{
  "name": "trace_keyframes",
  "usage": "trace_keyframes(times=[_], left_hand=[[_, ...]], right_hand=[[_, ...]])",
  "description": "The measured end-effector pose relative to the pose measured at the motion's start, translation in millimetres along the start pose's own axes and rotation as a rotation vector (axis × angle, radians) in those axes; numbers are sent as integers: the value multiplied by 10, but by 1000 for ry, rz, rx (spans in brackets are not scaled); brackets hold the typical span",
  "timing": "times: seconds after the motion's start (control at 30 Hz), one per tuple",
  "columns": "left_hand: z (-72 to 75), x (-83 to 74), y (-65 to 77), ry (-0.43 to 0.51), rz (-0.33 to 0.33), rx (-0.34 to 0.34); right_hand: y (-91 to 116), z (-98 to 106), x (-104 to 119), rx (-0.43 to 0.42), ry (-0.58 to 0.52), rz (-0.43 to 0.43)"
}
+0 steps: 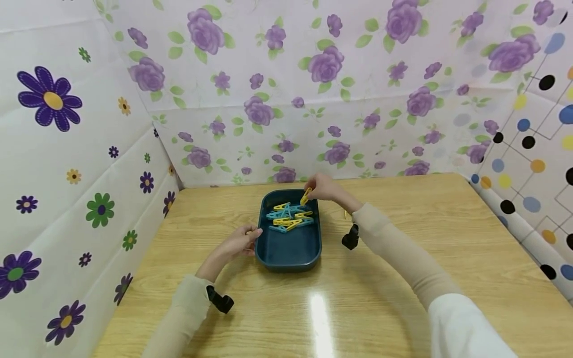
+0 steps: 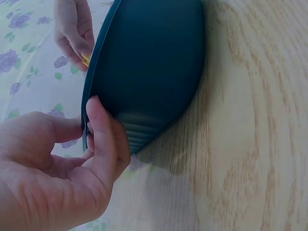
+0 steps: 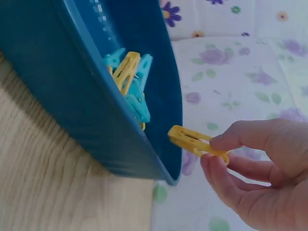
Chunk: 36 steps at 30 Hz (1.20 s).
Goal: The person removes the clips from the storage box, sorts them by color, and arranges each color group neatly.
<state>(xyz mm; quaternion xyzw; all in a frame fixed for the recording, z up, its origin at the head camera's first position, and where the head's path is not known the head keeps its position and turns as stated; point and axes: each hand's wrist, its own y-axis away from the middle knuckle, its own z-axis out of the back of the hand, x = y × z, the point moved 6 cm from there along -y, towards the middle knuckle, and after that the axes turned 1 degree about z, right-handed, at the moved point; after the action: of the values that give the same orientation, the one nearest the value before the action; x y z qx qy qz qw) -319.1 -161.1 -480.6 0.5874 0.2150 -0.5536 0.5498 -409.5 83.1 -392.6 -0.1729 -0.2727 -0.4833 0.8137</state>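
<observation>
Pinching one end of a yellow clothespin, the right hand points it lengthwise toward the bin just ahead of its fingers; the left hand grips the bin's rim.

White glare streak — wooden tabletop

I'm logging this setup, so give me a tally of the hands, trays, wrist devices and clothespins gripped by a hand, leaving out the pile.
Hands: 2 (left hand, right hand)
Trays: 1 (dark blue tray)
Wrist devices: 2 (left device, right device)
Gripped clothespins: 1 (yellow clothespin)
Total: 6
</observation>
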Motion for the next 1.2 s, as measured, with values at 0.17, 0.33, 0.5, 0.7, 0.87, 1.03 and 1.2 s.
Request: trace_keyframes(times=[0.17, 0.33, 0.5, 0.7, 0.87, 1.03, 1.2], left_hand=[[-11, 5, 9, 11, -10, 1], [-6, 20, 7, 14, 2, 1], [-8, 42, 3, 12, 10, 0], [-5, 28, -2, 23, 3, 9], [5, 18, -13, 41, 2, 5], [9, 35, -25, 33, -1, 7], [-10, 30, -12, 24, 2, 9]], right_hand=[[113, 90, -187, -99, -129, -46], [244, 109, -409, -146, -236, -105], [364, 114, -583, -196, -290, -123], [494, 131, -708, -251, -331, -127], [590, 164, -843, -295, -294, -154], [687, 211, -1014, -322, -263, -200], [791, 221, -1210, -321, -288, -282]])
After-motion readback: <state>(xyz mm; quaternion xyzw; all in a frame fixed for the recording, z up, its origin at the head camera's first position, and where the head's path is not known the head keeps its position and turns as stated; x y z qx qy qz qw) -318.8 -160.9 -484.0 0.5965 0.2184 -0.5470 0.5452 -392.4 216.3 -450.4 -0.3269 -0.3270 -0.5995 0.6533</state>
